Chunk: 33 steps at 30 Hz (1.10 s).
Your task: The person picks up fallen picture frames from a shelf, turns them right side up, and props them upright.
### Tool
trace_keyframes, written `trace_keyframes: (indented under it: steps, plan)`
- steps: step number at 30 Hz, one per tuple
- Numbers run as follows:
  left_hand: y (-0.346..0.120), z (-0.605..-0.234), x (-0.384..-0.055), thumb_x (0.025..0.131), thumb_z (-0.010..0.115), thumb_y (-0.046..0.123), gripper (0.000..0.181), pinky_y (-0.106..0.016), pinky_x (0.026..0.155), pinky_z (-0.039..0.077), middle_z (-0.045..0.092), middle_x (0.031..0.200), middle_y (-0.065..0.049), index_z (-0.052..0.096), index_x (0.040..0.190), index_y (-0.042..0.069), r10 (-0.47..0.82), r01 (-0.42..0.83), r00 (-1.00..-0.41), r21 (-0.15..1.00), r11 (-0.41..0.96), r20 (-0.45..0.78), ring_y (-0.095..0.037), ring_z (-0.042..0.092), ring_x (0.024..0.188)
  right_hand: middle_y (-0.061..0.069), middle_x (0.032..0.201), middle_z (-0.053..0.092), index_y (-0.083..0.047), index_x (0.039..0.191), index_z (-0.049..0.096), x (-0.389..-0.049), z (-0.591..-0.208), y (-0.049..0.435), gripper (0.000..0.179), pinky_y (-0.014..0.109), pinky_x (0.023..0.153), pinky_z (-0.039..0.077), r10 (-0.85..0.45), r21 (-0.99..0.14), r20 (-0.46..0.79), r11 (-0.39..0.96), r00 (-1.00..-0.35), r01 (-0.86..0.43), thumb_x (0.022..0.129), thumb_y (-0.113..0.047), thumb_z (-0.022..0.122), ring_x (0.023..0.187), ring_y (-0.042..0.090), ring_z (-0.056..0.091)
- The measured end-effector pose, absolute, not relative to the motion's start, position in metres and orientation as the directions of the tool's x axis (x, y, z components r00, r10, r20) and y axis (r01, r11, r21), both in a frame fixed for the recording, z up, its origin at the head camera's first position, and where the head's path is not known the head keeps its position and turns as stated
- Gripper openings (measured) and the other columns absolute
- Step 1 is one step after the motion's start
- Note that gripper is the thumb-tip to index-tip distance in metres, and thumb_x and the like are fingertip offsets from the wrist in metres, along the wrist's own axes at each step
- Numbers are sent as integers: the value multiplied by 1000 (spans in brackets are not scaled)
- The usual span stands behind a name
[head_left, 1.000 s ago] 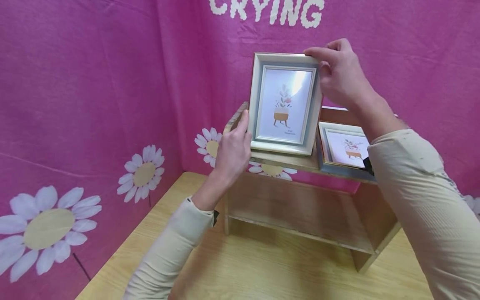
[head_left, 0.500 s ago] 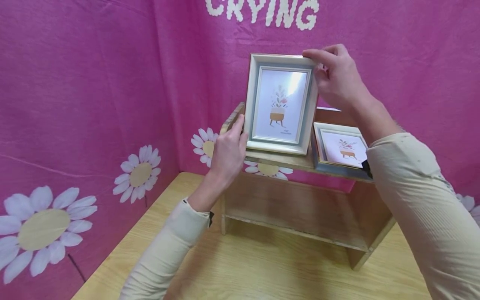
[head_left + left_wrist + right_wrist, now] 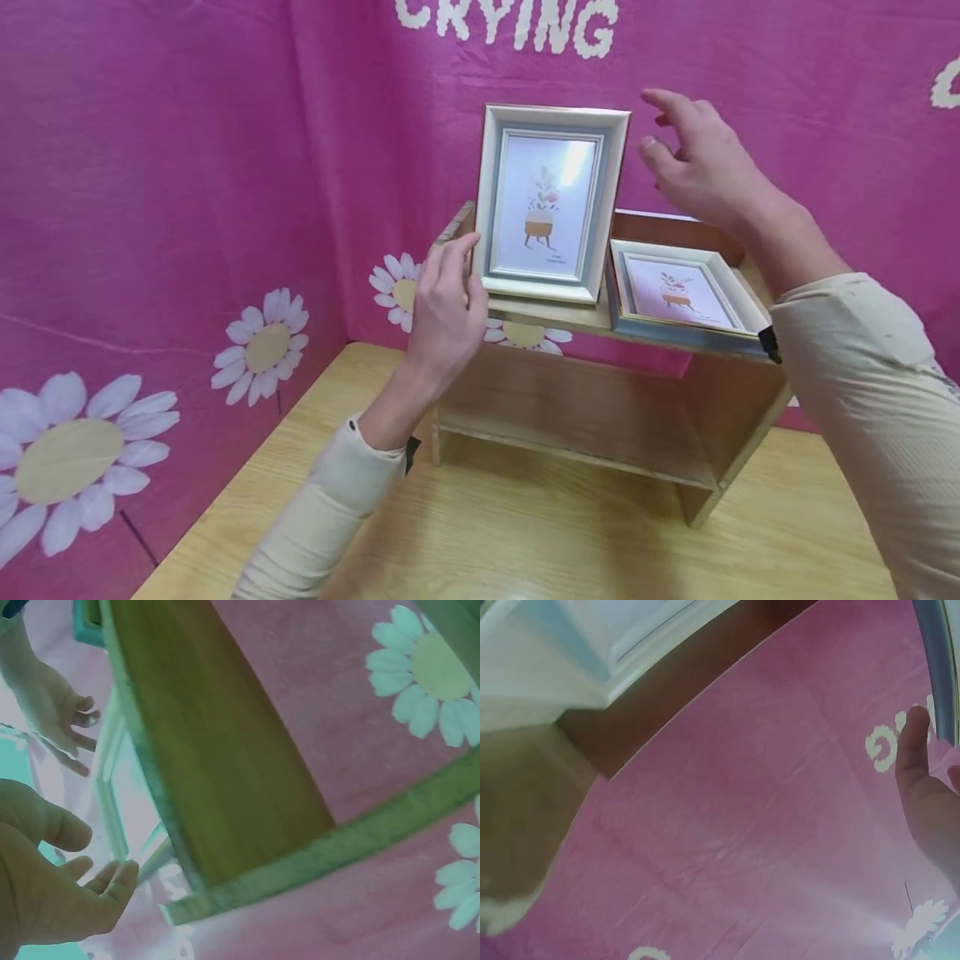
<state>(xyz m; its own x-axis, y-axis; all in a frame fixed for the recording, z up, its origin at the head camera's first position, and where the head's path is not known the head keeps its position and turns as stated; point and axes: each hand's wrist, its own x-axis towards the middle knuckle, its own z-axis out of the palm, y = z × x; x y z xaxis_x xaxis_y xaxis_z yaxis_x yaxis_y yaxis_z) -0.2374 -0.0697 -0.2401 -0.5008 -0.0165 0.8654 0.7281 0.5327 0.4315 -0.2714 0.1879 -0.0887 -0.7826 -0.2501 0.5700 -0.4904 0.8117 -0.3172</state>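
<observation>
A white and grey-blue picture frame (image 3: 491, 192) with a potted-plant print stands upright, leaning slightly back, on the top of a small wooden shelf (image 3: 577, 404). My left hand (image 3: 446, 304) is beside its lower left edge, fingers loosely bent and fingertips right at the edge. To the right of the frame's upper corner, my right hand (image 3: 708, 167) is raised with a gap between it and the frame, its fingers relaxed and holding nothing. A second, similar picture frame (image 3: 678, 292) lies face up on the shelf top. In the right wrist view, my right thumb (image 3: 913, 742) shows near the upright frame's side (image 3: 937, 667).
The shelf stands on a light wood table (image 3: 495, 533). Its left side panel (image 3: 457, 225) rises beside the upright frame. A pink cloth (image 3: 187, 167) with printed daisies and white lettering hangs behind and at the left.
My right hand has let go of the upright frame's top right corner and moved off to the right. My left fingers have loosened at its left edge. The view has shifted slightly right.
</observation>
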Motion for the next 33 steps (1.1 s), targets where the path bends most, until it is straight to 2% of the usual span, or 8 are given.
trace_keyframes:
  steps: [5,11,14,17,20,21,29,33]
  plan:
    - [-55,-235,-227,90,54,-9,37,-37,91,54,61,120,-21,58,127,-6,73,803,-468,390,451,881,-30,58,106,30,150,35,-15,160,17,-260,-88,208,62,61,107,35,-238,-344,493,830,-837,-438,104,-28,40,112,47,53]
    - [-37,-227,-219,92,51,-6,37,-28,88,55,63,119,-21,58,129,-5,196,816,-552,477,326,810,-29,62,105,34,151,33,-12,160,5,-247,-91,235,69,65,115,23,-219,-361,407,853,-887,-377,104,-32,40,138,52,32]
    - [-28,-222,-217,94,50,-4,37,-25,88,55,64,120,-19,57,130,-3,246,789,-608,541,291,755,-28,64,103,34,150,34,-13,160,2,-239,-95,246,71,64,110,32,-206,-354,368,871,-907,-341,104,-35,39,133,53,40]
    - [-18,-217,-217,95,50,-1,39,-23,89,54,65,121,-17,57,133,0,286,740,-672,613,275,683,-26,65,105,34,148,38,-14,160,2,-230,-101,257,71,53,83,55,-187,-345,323,890,-928,-299,104,-39,38,102,46,62]
    - [-6,-214,-217,94,50,0,40,-22,89,54,66,122,-16,57,134,2,322,697,-716,665,270,620,-22,66,104,32,145,42,-15,160,6,-220,-110,267,71,39,52,52,-169,-342,277,903,-946,-262,104,-42,38,69,31,62]
    - [-2,-213,-217,94,50,1,40,-21,88,54,67,122,-15,57,134,3,332,682,-728,678,272,600,-20,66,103,32,145,42,-15,160,7,-216,-113,269,70,38,49,52,-165,-345,259,904,-952,-251,104,-43,38,65,28,61]
    - [17,-216,-219,95,51,8,44,-22,82,52,64,130,-15,53,139,9,402,622,-771,721,306,495,-12,65,101,30,141,45,-11,157,19,-199,-142,278,67,37,58,50,-176,-299,152,930,-973,-215,103,-43,43,67,25,63]
    - [26,-218,-218,98,50,12,47,-22,75,52,60,137,-16,48,144,10,423,591,-788,740,322,446,-10,64,103,31,140,47,-6,154,23,-193,-155,284,65,43,68,51,-179,-263,157,940,-971,-216,103,-39,46,90,35,62]
